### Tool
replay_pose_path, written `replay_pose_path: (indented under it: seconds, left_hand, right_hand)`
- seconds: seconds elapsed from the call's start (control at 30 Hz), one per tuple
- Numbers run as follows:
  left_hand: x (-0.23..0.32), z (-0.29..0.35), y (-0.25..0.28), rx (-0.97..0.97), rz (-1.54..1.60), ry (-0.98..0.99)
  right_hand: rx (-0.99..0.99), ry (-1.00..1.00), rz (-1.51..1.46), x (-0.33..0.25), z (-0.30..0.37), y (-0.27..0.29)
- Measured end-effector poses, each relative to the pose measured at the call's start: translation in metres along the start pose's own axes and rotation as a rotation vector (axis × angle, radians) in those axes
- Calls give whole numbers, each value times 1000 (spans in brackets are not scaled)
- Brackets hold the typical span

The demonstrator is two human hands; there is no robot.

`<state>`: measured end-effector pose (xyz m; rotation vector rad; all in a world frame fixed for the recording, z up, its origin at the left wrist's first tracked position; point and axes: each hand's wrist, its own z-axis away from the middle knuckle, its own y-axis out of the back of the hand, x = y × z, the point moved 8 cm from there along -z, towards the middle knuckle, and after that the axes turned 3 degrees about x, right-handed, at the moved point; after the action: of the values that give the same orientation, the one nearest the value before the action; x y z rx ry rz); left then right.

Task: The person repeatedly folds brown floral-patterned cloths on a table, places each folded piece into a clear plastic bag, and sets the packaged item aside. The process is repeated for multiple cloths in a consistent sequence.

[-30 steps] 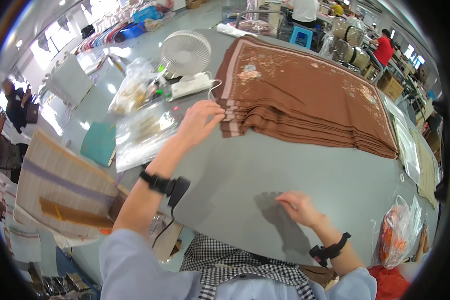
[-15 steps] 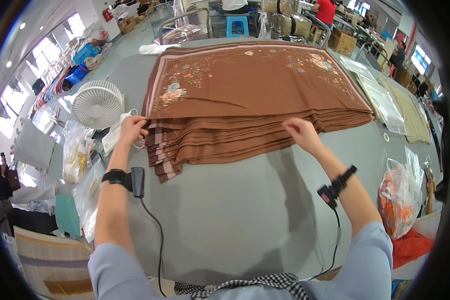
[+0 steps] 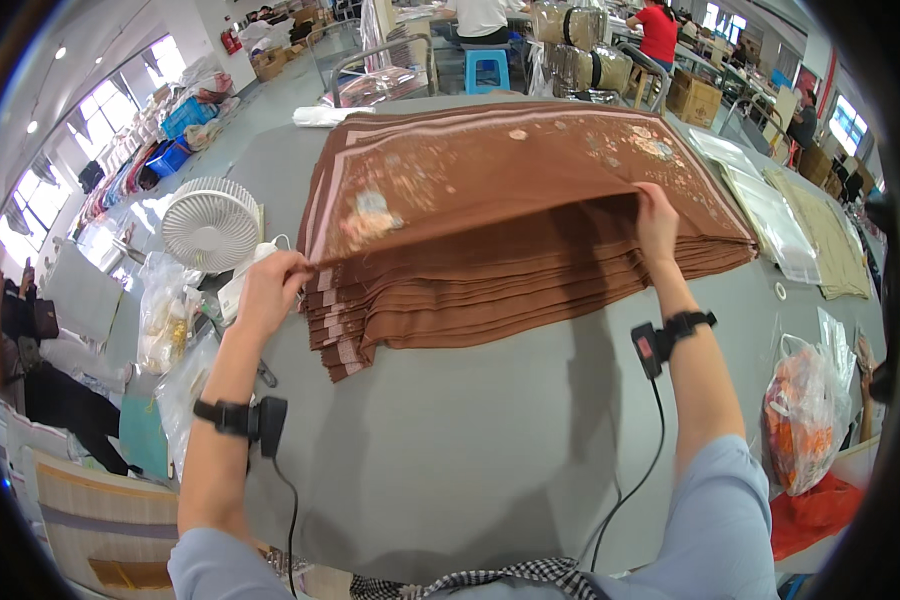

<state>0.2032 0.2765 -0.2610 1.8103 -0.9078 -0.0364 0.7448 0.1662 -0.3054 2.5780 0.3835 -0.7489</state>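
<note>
A thick pile of brown scarves point(image 3: 470, 318) lies on the grey table, its near folds stepped one behind another. The uppermost brown scarf point(image 3: 470, 180) has a pink border and printed flowers. Its near left corner is pinched in my left hand point(image 3: 275, 290), just above the pile's left side. Further right, my right hand point(image 3: 657, 222) grips the same near edge and holds it raised. Between both hands the edge is stretched, with a dark gap beneath it. The fingertips on the cloth are partly hidden.
A white fan point(image 3: 210, 225) stands left of the pile, near clear plastic bags point(image 3: 162, 315). Flat clear packets point(image 3: 770, 205) and beige cloth point(image 3: 820, 235) lie to the right. A bag of orange material point(image 3: 802, 415) sits at the right edge. People work beyond the table.
My right hand has moved right and up, taken hold of the top scarf's near edge and lifted it. My left hand keeps its corner and has raised it slightly.
</note>
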Motion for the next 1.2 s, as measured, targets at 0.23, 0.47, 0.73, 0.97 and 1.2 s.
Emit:
replay_pose_path:
  seconds: [0.23, 0.47, 0.73, 0.97, 1.2]
  left_hand:
    - [-12, 132, 122, 123, 330, 352]
    - [11, 299, 41, 293, 794, 826]
    - [252, 249, -92, -312, 1253, 346]
    - [279, 278, -108, -348, 1326, 474]
    - [137, 204, 198, 50, 172, 201]
  right_hand:
    - [-291, 511, 405, -114, 73, 53]
    - [-496, 671, 13, -312, 110, 53]
    - [-898, -146, -664, -417, 65, 7]
    - [-420, -239, -1016, -395, -61, 106]
    - [-20, 546, 778, -284, -134, 262]
